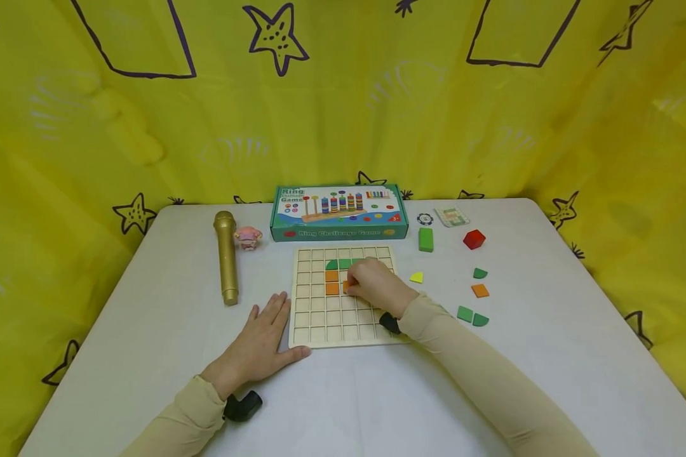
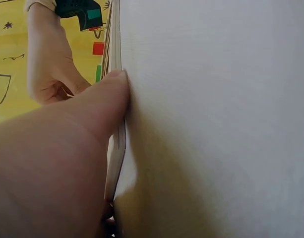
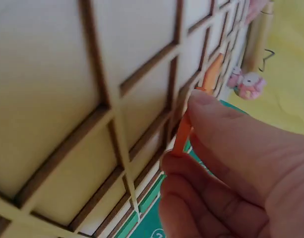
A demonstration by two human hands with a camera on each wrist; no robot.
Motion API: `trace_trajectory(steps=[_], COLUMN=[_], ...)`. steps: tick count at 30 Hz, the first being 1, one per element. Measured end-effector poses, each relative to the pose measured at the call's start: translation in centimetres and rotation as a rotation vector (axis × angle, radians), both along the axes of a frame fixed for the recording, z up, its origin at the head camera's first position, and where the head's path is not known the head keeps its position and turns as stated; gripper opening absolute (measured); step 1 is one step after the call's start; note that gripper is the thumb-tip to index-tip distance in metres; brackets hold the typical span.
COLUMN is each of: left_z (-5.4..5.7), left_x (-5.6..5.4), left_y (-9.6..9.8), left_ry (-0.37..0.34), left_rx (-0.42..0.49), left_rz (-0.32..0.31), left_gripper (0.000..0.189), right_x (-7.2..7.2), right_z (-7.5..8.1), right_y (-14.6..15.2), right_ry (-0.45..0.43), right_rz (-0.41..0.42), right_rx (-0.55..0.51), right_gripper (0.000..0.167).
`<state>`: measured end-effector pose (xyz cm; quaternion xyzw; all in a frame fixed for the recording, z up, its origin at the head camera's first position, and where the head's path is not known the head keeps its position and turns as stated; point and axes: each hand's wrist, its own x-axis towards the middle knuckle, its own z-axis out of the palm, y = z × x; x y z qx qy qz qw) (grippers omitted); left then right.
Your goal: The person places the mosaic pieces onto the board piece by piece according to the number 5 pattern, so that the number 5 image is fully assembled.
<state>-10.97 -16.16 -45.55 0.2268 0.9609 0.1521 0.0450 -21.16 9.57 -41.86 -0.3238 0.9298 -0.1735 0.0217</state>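
Observation:
A wooden grid board (image 1: 311,320) lies on the table. My right hand (image 1: 380,285) is over its upper middle and pinches an orange square tile (image 3: 181,131) between thumb and fingers, tilted against the grid in the right wrist view. Left of it, two orange tiles (image 1: 332,282) sit in cells, one above the other. Above those lie a rounded green piece (image 1: 332,264) and green square tiles (image 1: 345,263), partly covered by the right hand. My left hand (image 1: 257,349) rests at the board's lower left with fingers spread, its thumb (image 2: 112,91) against the near edge.
Right of the board are a yellow piece (image 1: 416,277), several loose green and orange pieces (image 1: 480,291), a green block (image 1: 425,240) and a red block (image 1: 474,239). A game box (image 1: 339,231) stands behind; a gold microphone (image 1: 227,260) and pink figurine (image 1: 248,238) are left.

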Motion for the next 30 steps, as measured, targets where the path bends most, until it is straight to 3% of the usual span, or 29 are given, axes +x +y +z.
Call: trace_trajectory(steps=[9,13,19,25,30], left_z=[0.0,0.0,-0.3,-0.1,-0.1], left_x=[-0.2,0.0,-0.1,-0.1,-0.1], left_y=[0.1,0.1,0.3,0.2,0.1], left_ry=[0.015,0.009,0.021,0.021,0.016], left_rx=[-0.016,-0.017,-0.022,-0.015,-0.017], left_rz=[-0.003,0.000,-0.005,-0.003,-0.003], left_gripper=[0.101,0.101,0.101,0.101,0.101], right_x=[0.4,1.2,2.3,3.6,4.9], right_z=[0.0,0.1,0.5,0.2,-0.3], right_y=[0.5,2.6,9.3,17.2,20.4], right_ry=[0.048,0.021,0.009,-0.011,-0.066], right_rz=[0.099,0.087,-0.135,-0.453,-0.626], right_rx=[0.028,-0.019,-0.099,-0.066,-0.001], right_gripper=[0.009,0.014,0.018,0.023,0.042])
